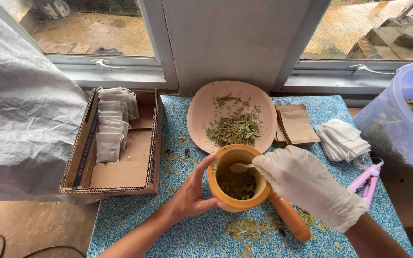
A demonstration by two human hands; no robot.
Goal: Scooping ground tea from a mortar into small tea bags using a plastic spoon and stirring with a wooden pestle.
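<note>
Far left, a big grey plastic sheet (20,110), hanging beside the counter (340,119) with the blue speckled cover. At the right edge, a translucent plastic tub (388,124), holding some dried leaves, so a stock remaining there. On the left side of the counter, an open cardboard box (139,177): inside, a row of filled white tea bags (111,124) along the back half, the front half of the box bare. Behind the middle, a pink plate (201,114) with a heap of dried green leaves (233,129), not yet crushed, by the look of them.

Just in front of the plate, touching its rim or nearly, a wooden mortar (225,198) with crushed leaves (237,185) at the bottom, filled to perhaps a third. Left hand (192,191), bare, curled around the near-left side of the mortar, gripping and steadying it. Right hand (307,184), in a white glove, closed on the handle of a small white plastic spoon (240,167), the bowl of the spoon over the mortar mouth, above the leaves; apparently empty, hard to tell.

Wooden pestle (290,220) lying on the counter right of the mortar, under the gloved wrist, not in use. Right of the plate, a few brown paper pouches (297,125) and a stack of empty white filter bags (342,138), many unfilled. Near the tub, a small pink clip-like tool (369,181). Loose leaf crumbs scattered on the counter.
</note>
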